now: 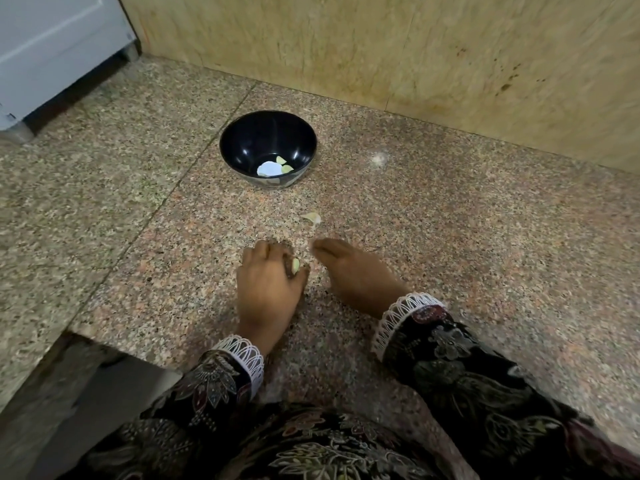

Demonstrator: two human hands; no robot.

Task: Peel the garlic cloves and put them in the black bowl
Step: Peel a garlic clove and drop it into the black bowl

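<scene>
While the sleeves (450, 358) fill the near edge of the view, the two hands rest low on the surface (485, 237) just beyond them. The left hand (268, 289) curls its fingers round a pale peeled clove (295, 265), which shows between thumb and fingers. The right hand (353, 271) lies beside it with fingers stretched forward and together; something whitish sits at its fingertips, perhaps a scrap of skin, but blur keeps me from telling whether it pinches anything.

A little farther on lies a loose pale piece (312, 217), skin or unpeeled clove, I cannot tell which. Beyond that, well apart from the hands, stands the bowl (239, 133) with two cloves (284, 164) inside beside a white patch.

The risk, as I judge it, lies in the carry: a peeled clove is slick and the hold is shallow, so it could slip out on the way. A hasty drop could clip the rim and bounce out. The loose piece could also be swept into the bowl by mistake.
</scene>
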